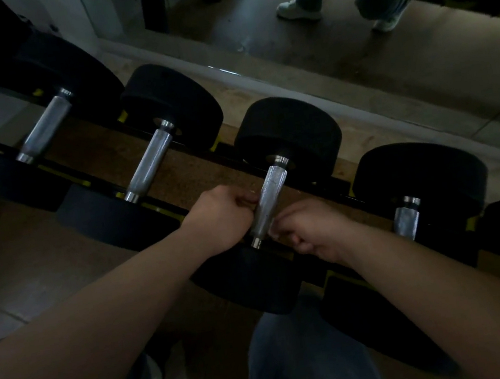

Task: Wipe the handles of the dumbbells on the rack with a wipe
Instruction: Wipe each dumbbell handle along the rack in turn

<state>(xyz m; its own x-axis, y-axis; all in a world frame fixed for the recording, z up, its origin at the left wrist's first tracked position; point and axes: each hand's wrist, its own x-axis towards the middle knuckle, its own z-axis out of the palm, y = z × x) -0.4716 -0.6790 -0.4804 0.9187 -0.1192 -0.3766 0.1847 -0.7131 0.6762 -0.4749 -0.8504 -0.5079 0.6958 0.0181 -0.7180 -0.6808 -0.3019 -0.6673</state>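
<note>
Head view: nearest the lens, both bare forearms reach to the rack (166, 208). The left hand (223, 215) and right hand (309, 232) are clenched either side of one dumbbell handle (267, 206), the left against its middle, the right at its near end. Whether either holds a wipe cannot be told. Beyond the fists the handle meets its black head (289, 138).

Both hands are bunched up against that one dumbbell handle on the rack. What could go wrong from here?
1. The left hand and right hand sit low beside the handle, close to the rack rail; if the dumbbell shifts, they might get pinched.
2. The scene is dim and no wipe shows plainly, so patches could be missed.
</note>
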